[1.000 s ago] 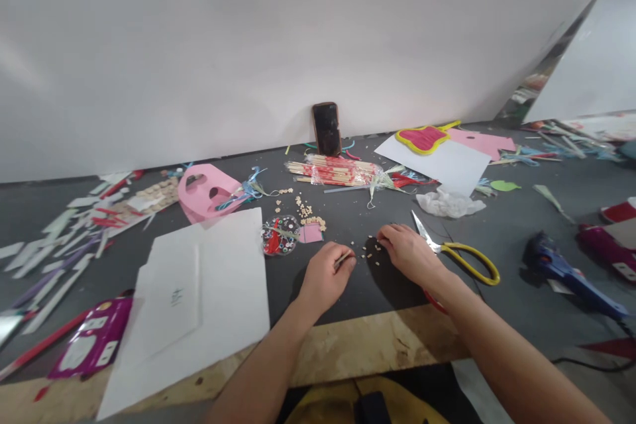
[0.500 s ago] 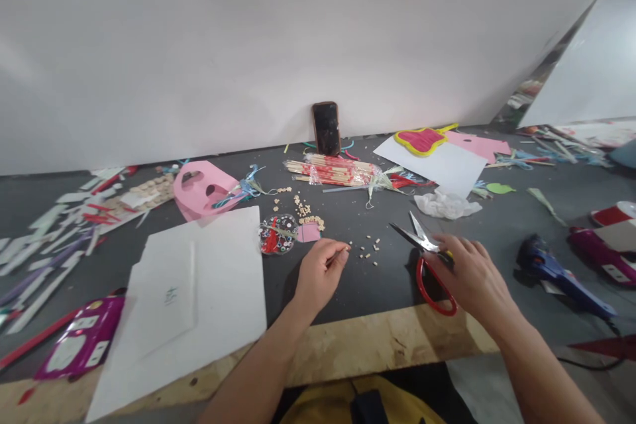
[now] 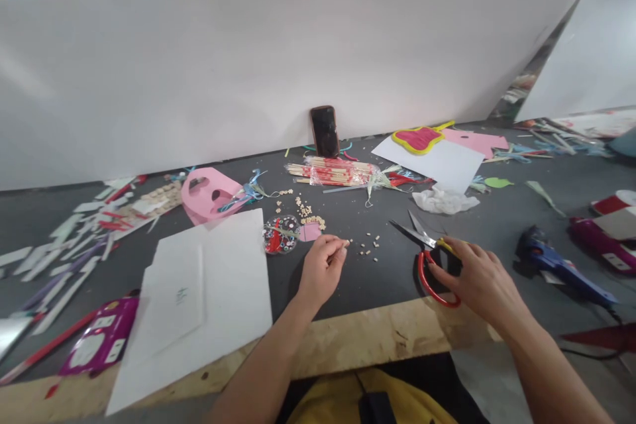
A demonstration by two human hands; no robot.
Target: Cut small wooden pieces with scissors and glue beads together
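My left hand (image 3: pixel 322 268) is closed in a pinch above the dark tabletop. A tiny pale piece (image 3: pixel 346 244) shows at its fingertips, much like the several short pale pieces (image 3: pixel 368 252) lying just to its right. My right hand (image 3: pixel 479 278) has its fingers at the yellow handle and its thumb by the red handle of a pair of scissors (image 3: pixel 422 238). The blades are spread and point away to the left. Left of my left hand are a pink paper square (image 3: pixel 311 232) and a clear case of googly eyes (image 3: pixel 281 234) with a red tassel on it.
A phone (image 3: pixel 324 131) leans on the white board (image 3: pixel 248 66). Wrapped sticks (image 3: pixel 338 172) lie before it. White sheets (image 3: pixel 233 278) and a pink mask (image 3: pixel 211 195) are left. A crumpled tissue (image 3: pixel 443 200), a blue glue gun (image 3: pixel 561 268) and a purple box (image 3: pixel 603 245) are right.
The view has shifted slightly. My right hand has slid a little to the right on the scissors, so more of the yellow handle shows. My left hand keeps its pinch.
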